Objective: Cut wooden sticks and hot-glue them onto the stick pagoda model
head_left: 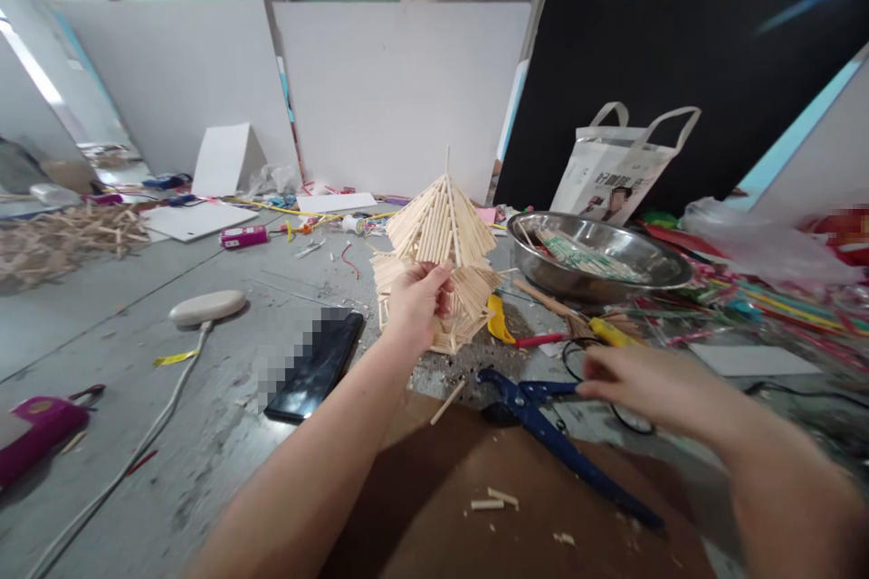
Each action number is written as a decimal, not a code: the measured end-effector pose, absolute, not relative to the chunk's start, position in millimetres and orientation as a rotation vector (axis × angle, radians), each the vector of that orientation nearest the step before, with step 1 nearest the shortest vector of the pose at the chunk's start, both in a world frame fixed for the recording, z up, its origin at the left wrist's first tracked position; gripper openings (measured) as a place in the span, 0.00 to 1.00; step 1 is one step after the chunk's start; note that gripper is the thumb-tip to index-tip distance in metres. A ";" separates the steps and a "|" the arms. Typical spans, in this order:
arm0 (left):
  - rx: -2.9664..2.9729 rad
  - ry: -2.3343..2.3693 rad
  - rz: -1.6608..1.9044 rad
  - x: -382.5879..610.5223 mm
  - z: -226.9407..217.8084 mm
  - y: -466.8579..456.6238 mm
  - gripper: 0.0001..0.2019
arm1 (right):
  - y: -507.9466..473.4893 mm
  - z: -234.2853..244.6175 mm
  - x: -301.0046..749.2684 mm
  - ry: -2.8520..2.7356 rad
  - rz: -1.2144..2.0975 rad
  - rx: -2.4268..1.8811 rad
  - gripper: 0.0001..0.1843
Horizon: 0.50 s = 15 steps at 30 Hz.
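Observation:
My left hand (427,294) is closed around the front of a tiered tower model (444,217) built from thin pale wooden sticks. The model has a pointed roof with a single stick at its tip. My right hand (607,373) is blurred, its fingers curled at the end of one handle of the blue pliers (553,430). Whether it grips that handle is not clear. The pliers lie spread, partly over a brown board (407,488). Short cut stick pieces (489,505) lie on the board, and a loose stick (448,403) is near the model.
A metal bowl (601,285) holding sticks stands right of the model, before a white bag (617,163). A dark phone (316,371), a white corded device (207,308) and a magenta tool (41,434) lie left. Upright panels (400,90) stand behind.

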<state>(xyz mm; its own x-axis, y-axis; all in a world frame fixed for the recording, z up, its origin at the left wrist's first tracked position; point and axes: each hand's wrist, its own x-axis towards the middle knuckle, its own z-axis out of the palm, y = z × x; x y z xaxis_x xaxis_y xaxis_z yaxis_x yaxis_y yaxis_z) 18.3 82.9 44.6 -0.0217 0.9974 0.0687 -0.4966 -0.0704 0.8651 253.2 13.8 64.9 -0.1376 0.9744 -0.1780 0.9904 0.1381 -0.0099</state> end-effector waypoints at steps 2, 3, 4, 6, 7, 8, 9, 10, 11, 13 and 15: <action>0.866 0.787 1.464 17.8 43.7 83.4 0.12 | 17.8 77.2 288.0 2.166 -0.197 2.166 0.10; 0.867 0.789 1.463 17.8 43.5 83.4 0.12 | 20.1 80.0 305.0 2.110 -0.203 2.247 0.09; 0.866 0.792 1.459 17.8 43.5 83.3 0.12 | 22.6 80.0 320.5 2.078 -0.218 2.295 0.11; 0.862 0.791 1.463 18.1 44.2 82.5 0.13 | 28.4 72.7 343.6 1.969 -0.321 2.372 0.19; 0.862 0.787 1.470 18.3 44.9 81.8 0.13 | 31.4 66.2 350.5 1.949 -0.396 2.390 0.22; 0.864 0.780 1.476 18.5 45.7 81.1 0.13 | 34.2 58.5 354.5 1.897 -0.472 2.430 0.23; 0.865 0.776 1.481 18.6 46.6 80.4 0.13 | 36.5 50.4 355.9 1.850 -0.571 2.451 0.24; 0.867 0.771 1.482 18.7 47.4 79.7 0.13 | 38.2 42.1 355.6 1.825 -0.694 2.455 0.25; 0.867 0.766 1.480 18.6 48.0 79.2 0.13 | 39.0 33.9 354.1 1.836 -0.792 2.476 0.25; 0.854 0.761 1.465 18.3 48.7 78.8 0.13 | 38.4 17.8 350.5 1.927 -0.925 2.494 0.25; 0.821 0.750 1.444 17.9 48.3 79.4 0.13 | 36.4 2.8 349.2 2.101 -0.792 2.569 0.25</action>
<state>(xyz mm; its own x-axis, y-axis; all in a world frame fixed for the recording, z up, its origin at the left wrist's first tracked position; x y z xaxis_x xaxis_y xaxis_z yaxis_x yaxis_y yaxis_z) 17.9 79.4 48.3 0.0045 0.9989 0.0471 -0.5353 -0.0374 0.8438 349.2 36.4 2.8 0.1495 0.9724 -0.1792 0.8485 -0.2192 -0.4817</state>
